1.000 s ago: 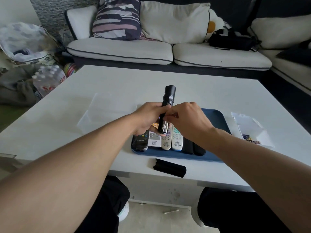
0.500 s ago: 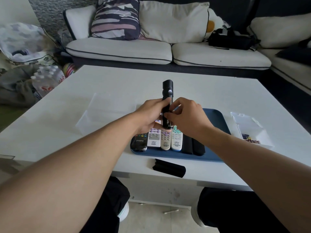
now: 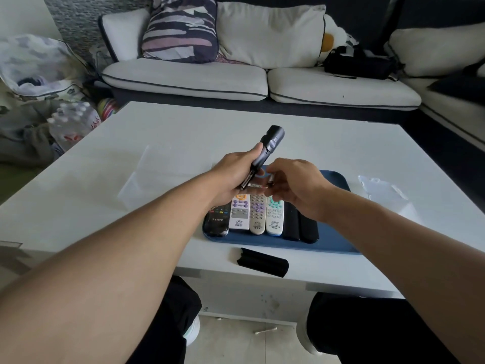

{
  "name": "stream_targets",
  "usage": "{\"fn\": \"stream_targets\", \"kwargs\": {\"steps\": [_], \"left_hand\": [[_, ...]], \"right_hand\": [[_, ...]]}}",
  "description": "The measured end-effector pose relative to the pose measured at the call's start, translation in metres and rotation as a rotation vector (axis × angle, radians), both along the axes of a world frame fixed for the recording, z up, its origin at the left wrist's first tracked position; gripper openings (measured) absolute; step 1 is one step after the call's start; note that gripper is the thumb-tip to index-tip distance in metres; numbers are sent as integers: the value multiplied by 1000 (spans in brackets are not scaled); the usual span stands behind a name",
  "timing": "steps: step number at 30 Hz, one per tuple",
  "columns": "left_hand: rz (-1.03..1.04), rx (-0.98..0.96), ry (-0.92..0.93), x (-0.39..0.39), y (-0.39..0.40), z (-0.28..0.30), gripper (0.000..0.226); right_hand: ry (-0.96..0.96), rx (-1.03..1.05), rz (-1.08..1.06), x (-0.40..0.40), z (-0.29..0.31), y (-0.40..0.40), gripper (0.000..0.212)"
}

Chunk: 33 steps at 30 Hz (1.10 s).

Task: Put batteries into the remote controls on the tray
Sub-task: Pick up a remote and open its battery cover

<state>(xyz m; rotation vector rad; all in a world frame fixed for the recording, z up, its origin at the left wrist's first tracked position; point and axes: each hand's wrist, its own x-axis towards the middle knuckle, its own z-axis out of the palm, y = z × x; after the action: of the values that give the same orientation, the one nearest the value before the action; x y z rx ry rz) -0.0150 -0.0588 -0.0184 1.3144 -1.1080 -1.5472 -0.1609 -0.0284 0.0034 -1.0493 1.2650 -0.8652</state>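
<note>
Black remote (image 3: 265,153), gripped by the left hand (image 3: 233,177), points up-right; the right hand (image 3: 296,185) perhaps pinches a battery.

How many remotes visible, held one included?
7: one black in the left hand, six on the tray, left to right: black, white, beige, white-blue, two black. Hands may hide others.

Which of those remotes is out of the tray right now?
The long black remote, which the left hand holds up tilted above the blue tray. The other remotes lie flat in a row on it.
</note>
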Motion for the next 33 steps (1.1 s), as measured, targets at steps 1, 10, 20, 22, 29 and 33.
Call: {"fn": "stream_targets", "kwargs": {"steps": [1, 10, 20, 22, 29, 33], "left_hand": [[13, 18, 16, 0, 0, 0, 45], [49, 153, 137, 6, -1, 4, 36], [-37, 215, 191, 7, 3, 6, 30], [-45, 213, 174, 7, 4, 5, 31], [-86, 179, 147, 5, 6, 5, 34], [-37, 213, 207, 3, 3, 6, 27]], "right_hand": [[-17, 20, 6, 0, 0, 1, 15], [658, -481, 164, 0, -12, 1, 9], [998, -681, 319, 3, -4, 6, 16], [1003, -677, 319, 3, -5, 4, 16], [1143, -745, 318, 5, -3, 5, 17], [1231, -820, 294, 10, -4, 10, 23]]}}
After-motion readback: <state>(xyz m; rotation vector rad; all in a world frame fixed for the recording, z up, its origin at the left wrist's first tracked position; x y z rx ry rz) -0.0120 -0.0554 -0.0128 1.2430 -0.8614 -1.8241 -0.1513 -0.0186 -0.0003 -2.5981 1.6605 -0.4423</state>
